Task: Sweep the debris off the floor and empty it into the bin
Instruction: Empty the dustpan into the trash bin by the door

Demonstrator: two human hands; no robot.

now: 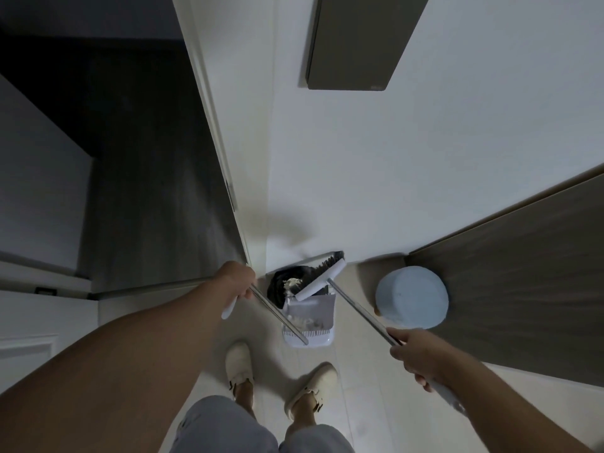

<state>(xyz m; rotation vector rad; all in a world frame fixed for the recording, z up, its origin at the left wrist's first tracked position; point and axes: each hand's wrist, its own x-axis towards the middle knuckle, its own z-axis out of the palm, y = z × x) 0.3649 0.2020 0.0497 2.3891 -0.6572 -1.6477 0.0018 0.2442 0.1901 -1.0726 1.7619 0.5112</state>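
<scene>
While the dustpan (309, 317) stands at the lip of the bin (287, 287), in the floor (356, 380) corner where the white wall meets the door frame, the step in hand looks like tipping and brushing the debris (305, 322) across; the left hand (236, 278) is curled round the dustpan's slim metal handle (277, 313) near its white grip; lifting that handle steadily would slide the load forward rather than spill it sideways (the pale scraps sit low in the pan, by its comb-toothed edge). The bin, lined with a crumpled black bag, already holds some light, fluffy rubbish. The broom (322, 279) has a flat white head and dark bristles resting over the bin's rim; short strokes toward the bag should clear the pan. The right hand (415, 354) grips the broom's smooth steel shaft; beyond it a round, matte pale-blue tub (412, 297) stands against the wood-grain panel.
</scene>
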